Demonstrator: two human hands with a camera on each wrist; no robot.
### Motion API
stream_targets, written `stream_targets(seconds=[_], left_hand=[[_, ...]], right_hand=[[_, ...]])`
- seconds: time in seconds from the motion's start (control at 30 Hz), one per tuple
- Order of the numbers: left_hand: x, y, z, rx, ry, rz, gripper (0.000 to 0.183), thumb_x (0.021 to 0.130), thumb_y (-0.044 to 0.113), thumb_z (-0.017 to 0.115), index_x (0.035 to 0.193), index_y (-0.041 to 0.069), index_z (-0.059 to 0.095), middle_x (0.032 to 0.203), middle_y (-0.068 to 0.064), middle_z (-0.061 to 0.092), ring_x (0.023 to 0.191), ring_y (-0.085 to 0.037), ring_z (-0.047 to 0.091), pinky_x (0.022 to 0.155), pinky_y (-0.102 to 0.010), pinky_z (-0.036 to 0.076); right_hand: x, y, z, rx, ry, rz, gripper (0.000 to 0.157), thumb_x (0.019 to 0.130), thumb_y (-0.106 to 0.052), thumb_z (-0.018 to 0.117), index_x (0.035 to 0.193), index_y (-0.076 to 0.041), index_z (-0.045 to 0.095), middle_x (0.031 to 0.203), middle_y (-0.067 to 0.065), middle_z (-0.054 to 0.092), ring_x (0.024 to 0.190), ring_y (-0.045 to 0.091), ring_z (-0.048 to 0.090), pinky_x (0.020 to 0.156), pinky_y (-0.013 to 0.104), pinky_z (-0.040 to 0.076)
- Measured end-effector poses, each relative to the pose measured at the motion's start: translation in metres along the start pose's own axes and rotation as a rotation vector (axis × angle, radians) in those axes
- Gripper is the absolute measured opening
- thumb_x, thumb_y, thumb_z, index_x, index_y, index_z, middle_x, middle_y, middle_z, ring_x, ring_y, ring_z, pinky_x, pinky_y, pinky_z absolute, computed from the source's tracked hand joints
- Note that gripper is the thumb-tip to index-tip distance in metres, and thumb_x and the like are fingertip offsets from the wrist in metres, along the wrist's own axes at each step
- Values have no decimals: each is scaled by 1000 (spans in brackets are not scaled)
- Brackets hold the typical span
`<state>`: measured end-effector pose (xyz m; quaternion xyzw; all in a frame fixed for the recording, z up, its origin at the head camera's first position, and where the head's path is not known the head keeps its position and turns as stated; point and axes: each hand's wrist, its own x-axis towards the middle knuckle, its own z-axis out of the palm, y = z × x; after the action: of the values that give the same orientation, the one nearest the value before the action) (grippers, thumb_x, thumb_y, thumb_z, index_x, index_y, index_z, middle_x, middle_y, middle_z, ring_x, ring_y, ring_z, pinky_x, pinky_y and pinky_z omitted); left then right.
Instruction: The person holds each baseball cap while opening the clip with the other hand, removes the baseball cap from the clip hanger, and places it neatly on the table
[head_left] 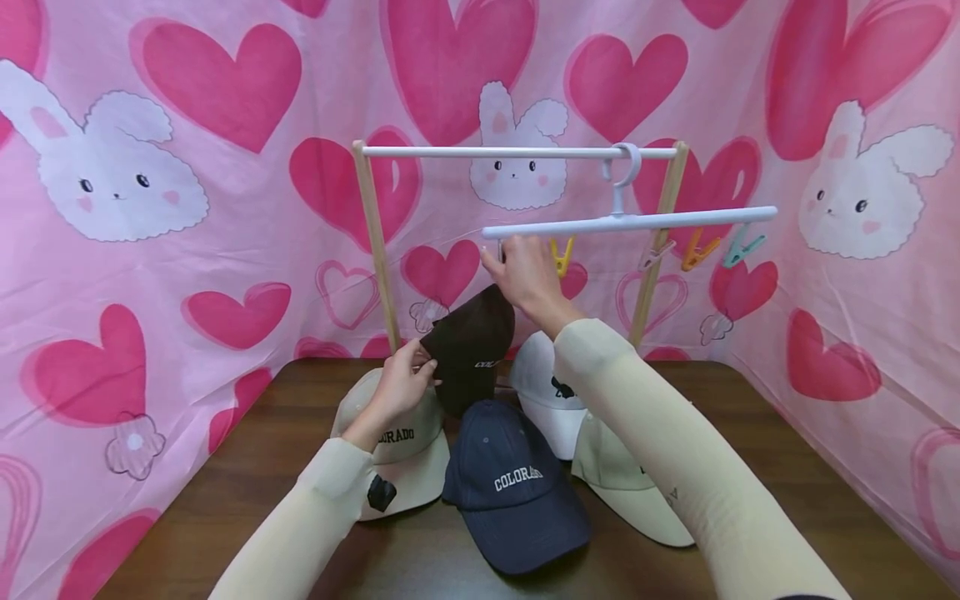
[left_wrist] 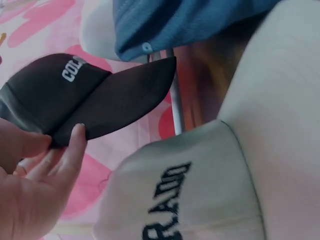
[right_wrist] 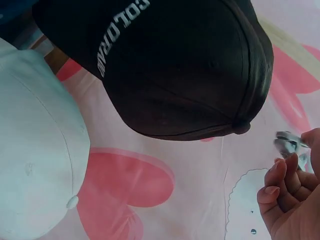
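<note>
My left hand [head_left: 405, 379] pinches a black baseball cap [head_left: 468, 337] by its lower left edge, near where brim and crown meet. The cap is lifted above the other caps and tilted, its white lettering partly visible. Under the left end of a pale hanger [head_left: 697, 219], my right hand [head_left: 528, 275] pinches a small greyish clip [right_wrist: 289, 144] between thumb and fingers. That clip is mostly hidden in the head view. In the right wrist view the cap's crown, with its top button, is close to the clip but apart from it.
The hanger hooks on a white rod [head_left: 465, 152] between wooden posts. Yellow [head_left: 562, 257], pink [head_left: 657, 254], orange [head_left: 699, 252] and teal [head_left: 742, 248] clips hang from it. On the table stand a navy cap [head_left: 517, 487], white cap [head_left: 536, 371] and two beige caps [head_left: 420, 479].
</note>
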<state>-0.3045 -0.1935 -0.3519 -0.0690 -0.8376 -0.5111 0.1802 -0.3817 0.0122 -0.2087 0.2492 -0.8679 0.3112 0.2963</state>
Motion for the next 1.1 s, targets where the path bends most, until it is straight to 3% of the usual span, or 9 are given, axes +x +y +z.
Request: stream_targets(seconds=[0.23, 0.47, 0.77, 0.9, 1.0, 1.1], left_hand=[[6, 5, 6, -1, 39, -97, 5, 101, -3, 56, 103, -7, 53, 103, -28, 70, 83, -35, 75, 74, -43, 62], [12, 2, 12, 83, 28, -161, 7, 102, -1, 53, 100, -6, 50, 96, -28, 70, 79, -36, 76, 67, -30, 59], [15, -4, 19, 201, 34, -241, 10, 98, 3, 54, 92, -5, 56, 81, -17, 66, 70, -24, 74, 60, -25, 55], [8, -2, 12, 300, -19, -250, 32, 97, 12, 57, 111, -17, 57, 110, -32, 66, 101, -37, 69, 87, -42, 56], [0, 0, 8, 305, -87, -270, 55, 99, 17, 58, 134, -23, 44, 139, -38, 50, 129, -49, 50, 110, -56, 41], [-8, 1, 6, 261, -137, -265, 59, 100, 18, 58, 141, -21, 39, 146, -37, 44, 137, -49, 43, 115, -57, 35]], right_hand=[[-2, 4, 0, -2, 38, 39, 35, 97, -42, 70, 84, -12, 57, 66, 7, 55, 59, 22, 54, 56, 31, 51], [-13, 10, -11, -17, 4, 48, 45, 100, -43, 63, 72, -8, 57, 61, 9, 51, 56, 25, 50, 52, 34, 44], [-45, 36, -48, 21, -57, 33, 30, 101, -33, 63, 95, -6, 73, 73, 8, 65, 69, 25, 57, 62, 36, 51], [-69, 54, -63, -4, -89, -1, 28, 102, -30, 60, 96, -6, 74, 75, 6, 66, 70, 23, 58, 66, 36, 50], [-89, 72, -70, -12, -138, -7, 26, 102, -26, 59, 95, -6, 74, 73, 5, 64, 67, 21, 56, 62, 34, 49], [-110, 91, -76, 14, -227, 37, 22, 102, -23, 59, 98, -6, 73, 72, 5, 62, 65, 20, 55, 58, 32, 50]])
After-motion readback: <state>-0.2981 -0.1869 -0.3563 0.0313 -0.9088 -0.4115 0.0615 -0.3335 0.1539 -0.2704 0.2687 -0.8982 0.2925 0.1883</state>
